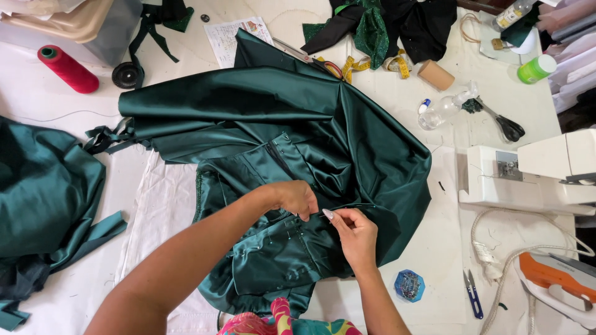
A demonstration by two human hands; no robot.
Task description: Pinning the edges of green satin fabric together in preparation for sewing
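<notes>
Dark green satin garment [273, 155], glossy and heavily folded, lies spread over the white worktable [56, 111] in the middle of the frame, its pinned seam running down toward the bottom centre. Both bare hands meet at that seam, just below the centre. The left hand [297, 197] reaches in from the lower left with fingers curled and closed, pressing the fabric down. The right hand [355, 231] comes up from the bottom edge with thumb and forefinger pinched together at the fold; whether a pin sits between them is too small to tell. Several pins already stand in the cloth below the hands, so the pinning of this seam looks partly done. Judging from that, the next move would call for keeping both layers flat and aligned while the fold is fixed, with care that the slippery satin does not shift. A small blue round pin container [409, 285] sits near the right hand, toward the lower right, with small blue-handled thread snips [473, 294] beside it. A white sewing machine [534, 174] stands at the right edge and an orange and white iron [559, 282] at the lower right corner. A red thread cone [67, 68] lies at the upper left, and a yellow measuring tape [354, 65] near the top centre.
</notes>
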